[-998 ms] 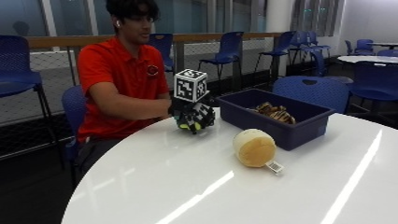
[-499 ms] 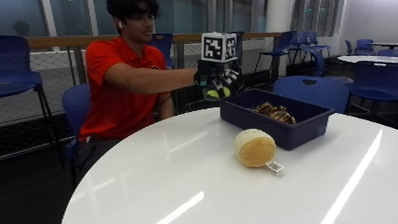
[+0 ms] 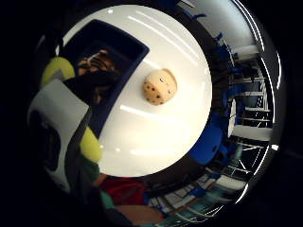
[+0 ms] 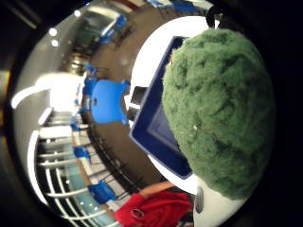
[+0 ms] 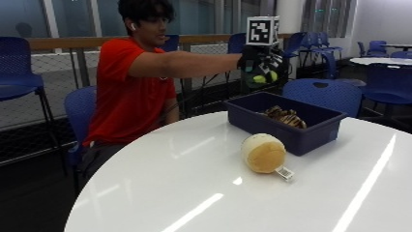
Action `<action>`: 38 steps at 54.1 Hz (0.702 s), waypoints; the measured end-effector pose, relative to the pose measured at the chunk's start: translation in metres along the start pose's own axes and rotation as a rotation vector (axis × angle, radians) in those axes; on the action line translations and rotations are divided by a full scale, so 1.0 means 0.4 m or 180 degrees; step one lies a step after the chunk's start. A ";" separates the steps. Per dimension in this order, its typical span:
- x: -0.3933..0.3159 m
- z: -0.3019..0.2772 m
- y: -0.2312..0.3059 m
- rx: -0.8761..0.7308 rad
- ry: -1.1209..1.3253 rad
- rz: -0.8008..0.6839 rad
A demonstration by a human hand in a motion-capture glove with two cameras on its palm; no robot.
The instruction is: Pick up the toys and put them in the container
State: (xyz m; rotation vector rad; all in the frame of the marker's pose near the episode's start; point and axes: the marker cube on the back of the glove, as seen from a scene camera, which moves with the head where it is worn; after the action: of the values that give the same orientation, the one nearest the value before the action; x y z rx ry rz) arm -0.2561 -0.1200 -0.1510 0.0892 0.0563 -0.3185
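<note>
A: What sits nearest on the white tabletop?

B: A tan round plush toy with a tag, lying just beside the near wall of the dark blue container. Inside the container there is already a striped brown plush.

A: And beyond that?

B: The gloved right hand is held up above the container's far end, its grip curled round a green and yellow plush toy, which fills the thumb side palm view with the container below it.

A: So which step?

B: Carrying, I judge. Next the hand should lower over the container and release; then the tan toy remains.
</note>
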 end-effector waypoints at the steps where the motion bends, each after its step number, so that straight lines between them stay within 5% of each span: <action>1: -0.012 -0.001 -0.007 0.0003 0.0026 -0.0024; 8: -0.045 0.008 -0.039 0.0057 0.0149 -0.0545; 14: -0.072 0.022 -0.064 0.0098 -0.0111 -0.0103; 24: -0.063 0.064 -0.054 -0.0419 -0.0137 -0.0181; 38: 0.074 0.075 -0.020 -0.0199 0.0053 -0.0492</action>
State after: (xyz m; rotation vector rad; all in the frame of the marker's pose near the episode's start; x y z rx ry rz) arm -0.2294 -0.1396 -0.1236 0.0254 0.0898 -0.4701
